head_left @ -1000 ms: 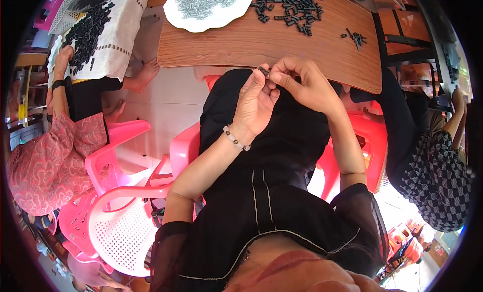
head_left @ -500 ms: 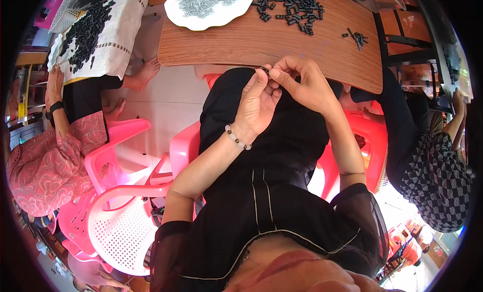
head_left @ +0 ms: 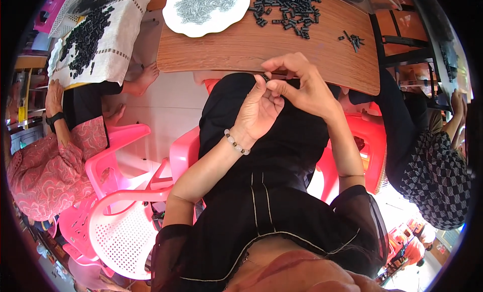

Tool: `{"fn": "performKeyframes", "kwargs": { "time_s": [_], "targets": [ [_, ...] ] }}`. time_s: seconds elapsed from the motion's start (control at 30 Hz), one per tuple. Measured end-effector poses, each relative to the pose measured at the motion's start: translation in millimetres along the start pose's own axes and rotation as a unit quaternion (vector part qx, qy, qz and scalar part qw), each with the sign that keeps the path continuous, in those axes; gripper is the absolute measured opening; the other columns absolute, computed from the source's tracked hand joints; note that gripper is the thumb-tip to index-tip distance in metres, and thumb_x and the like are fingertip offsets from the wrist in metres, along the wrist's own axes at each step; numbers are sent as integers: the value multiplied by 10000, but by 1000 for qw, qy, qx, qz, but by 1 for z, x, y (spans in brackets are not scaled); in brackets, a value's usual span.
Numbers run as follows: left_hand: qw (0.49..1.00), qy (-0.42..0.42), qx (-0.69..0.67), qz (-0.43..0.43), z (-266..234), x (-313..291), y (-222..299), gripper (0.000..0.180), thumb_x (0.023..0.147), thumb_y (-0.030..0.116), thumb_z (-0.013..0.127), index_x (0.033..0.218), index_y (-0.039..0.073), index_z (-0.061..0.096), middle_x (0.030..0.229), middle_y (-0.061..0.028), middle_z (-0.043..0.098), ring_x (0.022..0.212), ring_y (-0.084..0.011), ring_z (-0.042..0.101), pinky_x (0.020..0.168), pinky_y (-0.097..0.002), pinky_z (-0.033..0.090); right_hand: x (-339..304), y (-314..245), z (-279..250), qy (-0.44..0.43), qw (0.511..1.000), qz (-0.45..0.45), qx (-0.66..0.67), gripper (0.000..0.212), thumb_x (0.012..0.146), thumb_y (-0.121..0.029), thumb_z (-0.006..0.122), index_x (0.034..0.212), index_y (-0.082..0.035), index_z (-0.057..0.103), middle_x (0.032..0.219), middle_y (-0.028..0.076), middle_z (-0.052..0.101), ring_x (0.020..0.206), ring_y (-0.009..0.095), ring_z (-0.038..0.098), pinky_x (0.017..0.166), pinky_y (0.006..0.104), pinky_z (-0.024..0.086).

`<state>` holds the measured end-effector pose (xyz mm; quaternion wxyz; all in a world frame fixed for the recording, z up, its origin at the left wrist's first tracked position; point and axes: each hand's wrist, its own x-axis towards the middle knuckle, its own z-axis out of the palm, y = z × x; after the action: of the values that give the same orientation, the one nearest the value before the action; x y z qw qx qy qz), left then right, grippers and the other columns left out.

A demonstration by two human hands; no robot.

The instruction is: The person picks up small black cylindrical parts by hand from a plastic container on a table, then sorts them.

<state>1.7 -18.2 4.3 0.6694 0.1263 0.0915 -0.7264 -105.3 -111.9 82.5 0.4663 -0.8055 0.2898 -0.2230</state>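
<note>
My left hand (head_left: 257, 111), with a bead bracelet at its wrist, is raised over my lap just off the table's near edge. Its thumb and fingers pinch a small black part (head_left: 266, 77), mostly hidden by the fingertips. Close beside it is my right hand (head_left: 308, 90), its thumb near the part and its index finger lifted away from the thumb. On the wooden table (head_left: 216, 54) lies a loose pile of small black pieces (head_left: 289, 10). A white scalloped plate (head_left: 168, 16) holds many tiny shiny clear or metallic bits (head_left: 205, 4).
A small separate group of black pieces (head_left: 355, 41) lies at the table's right. To the left, another person's hand (head_left: 54, 94) rests by a cloth-covered table (head_left: 111, 38) bearing more black pieces (head_left: 86, 38). Pink plastic chairs (head_left: 126, 231) stand beside me; another person (head_left: 435, 181) sits at right.
My right index finger has lifted away from its thumb, parting from the black part. My left hand keeps its pinch. The view has shifted slightly.
</note>
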Motion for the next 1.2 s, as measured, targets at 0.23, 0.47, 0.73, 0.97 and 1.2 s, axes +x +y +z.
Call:
{"fn": "performKeyframes", "kwargs": {
  "time_s": [0.23,0.47,0.73,0.97,1.2],
  "targets": [
    [999,-24,-6,-35,0,-3,-2,337,853,408,683,1054,161,574,922,59,562,814,-74,498,735,-230,435,1,5,-7,-39,996,-47,-66,210,818,-166,730,1004,-72,705,870,15,635,876,169,529,741,291,450],
    [998,-25,32,-38,6,-2,2,343,862,405,676,1054,132,592,902,55,560,804,-80,503,725,-232,442,0,6,-12,-42,999,-4,29,196,823,-167,731,991,-70,704,867,8,633,861,149,533,750,286,442],
    [997,-5,75,-30,4,-2,2,309,879,357,681,1075,124,626,880,57,561,792,-81,517,718,-228,450,1,9,-15,-57,998,-7,11,203,832,-167,726,1001,-59,700,857,13,637,855,137,546,738,272,447],
    [998,2,34,-43,0,2,5,297,874,339,693,1047,114,607,861,45,552,763,-91,507,688,-229,441,40,15,-45,104,949,-158,-253,265,887,-102,631,1144,-39,637,1031,96,668,1036,265,575,865,352,466],
    [998,0,8,-56,-1,1,6,246,913,316,643,1054,119,607,864,26,545,756,-112,502,682,-246,444,111,84,-69,176,847,-199,-460,479,977,-396,475,1318,-63,517,1421,146,466,1320,314,408,1052,481,322]
  ]
}}
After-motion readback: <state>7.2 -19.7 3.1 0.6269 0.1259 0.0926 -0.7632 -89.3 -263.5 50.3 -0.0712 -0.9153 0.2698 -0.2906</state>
